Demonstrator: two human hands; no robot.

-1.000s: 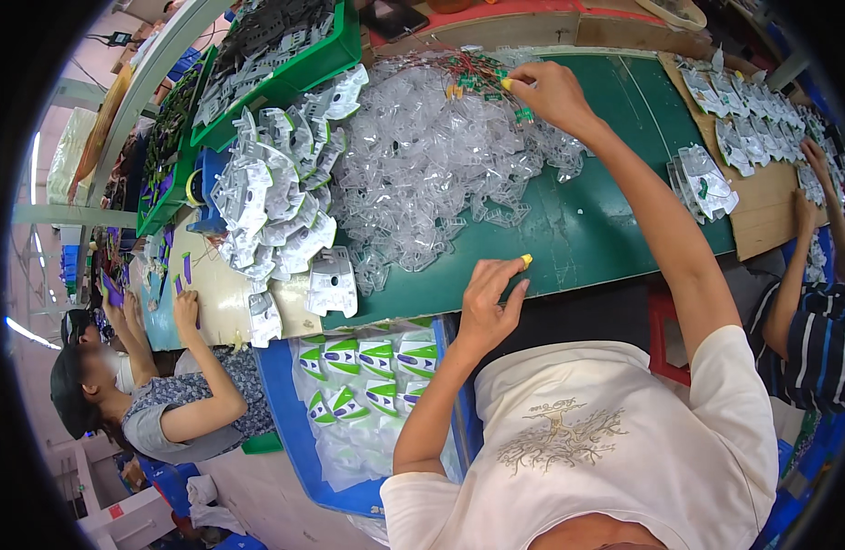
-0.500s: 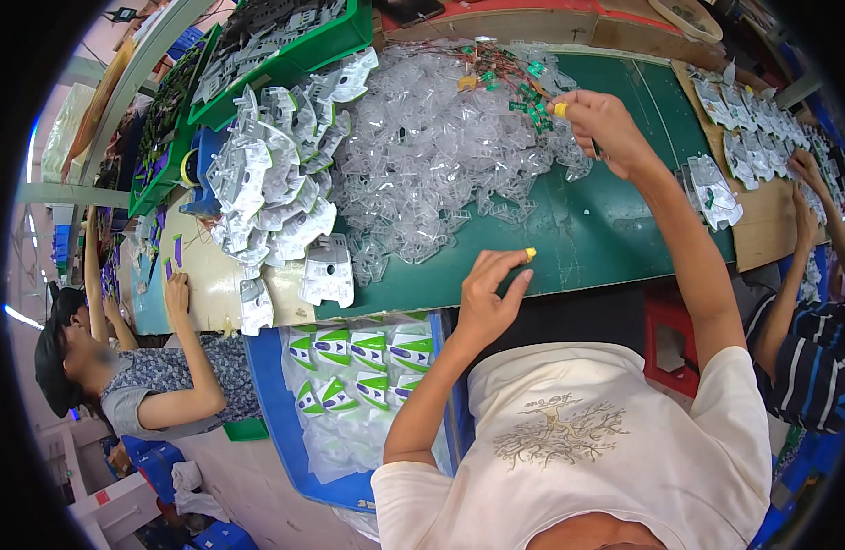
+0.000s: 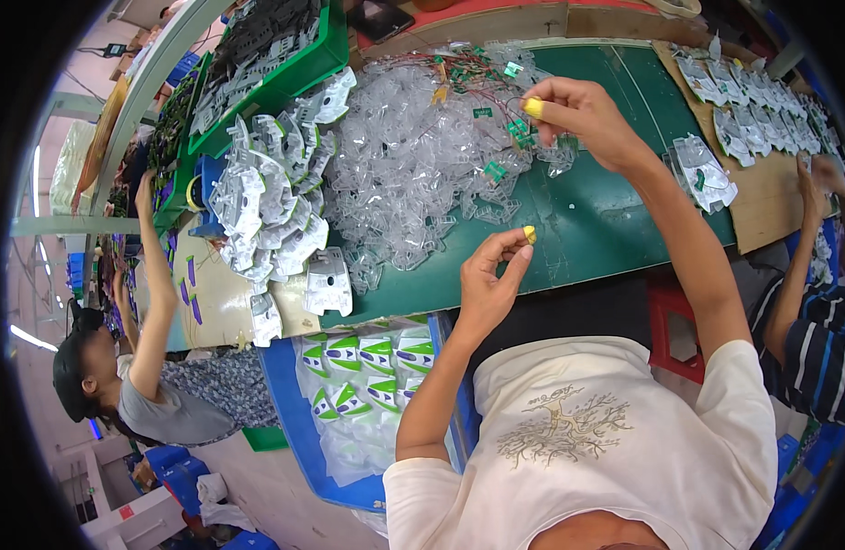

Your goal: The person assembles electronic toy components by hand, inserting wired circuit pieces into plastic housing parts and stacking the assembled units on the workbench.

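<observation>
My left hand [image 3: 492,284] is over the front edge of the green tabletop [image 3: 615,229]. Its index finger, with a yellow fingertip cover [image 3: 530,235], and thumb are apart, and nothing shows between them. Farther back and to the right, my right hand [image 3: 583,119] is closed in a pinch and also wears a yellow cover [image 3: 533,107]. Small green circuit boards [image 3: 520,134] with thin red wires lie beside its fingertips; whatever it pinches is too small to make out. Left of it spreads a heap of clear plastic parts [image 3: 395,174].
White-and-green shells [image 3: 267,206] are stacked left of the heap, near a green bin [image 3: 303,69] of grey parts. A blue crate [image 3: 349,490] below the table edge holds bagged shells. More white shells [image 3: 743,133] line a board at right. People work on both sides.
The whole view has shifted slightly. My right hand has moved a little left beside the wired boards; my left hand keeps its pose. The person at left has raised an arm toward a green bin.
</observation>
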